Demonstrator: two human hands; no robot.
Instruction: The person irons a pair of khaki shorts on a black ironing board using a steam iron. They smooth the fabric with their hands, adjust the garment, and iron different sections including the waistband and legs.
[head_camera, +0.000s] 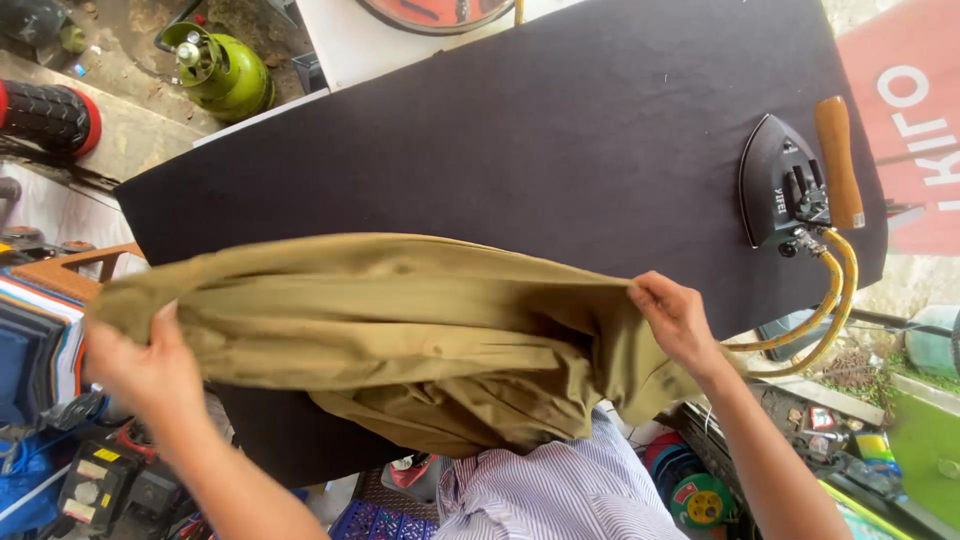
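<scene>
Olive-green cloth, a folded garment of some kind, hangs stretched between both hands above the near edge of the black padded surface. From the head camera, the left hand grips the cloth's left end, fingers curled into the fabric and blurred. The right hand pinches the right end, thumb on top, fingers tucked under the fold. Far right on the surface lies a dark iron with a wooden handle, its yellowish hose looping off the near right edge. A green gas cylinder stands on the ground far left. What kind of garment it is cannot be told; its lower folds hide the surface's near edge and part of the person's striped shirt.
</scene>
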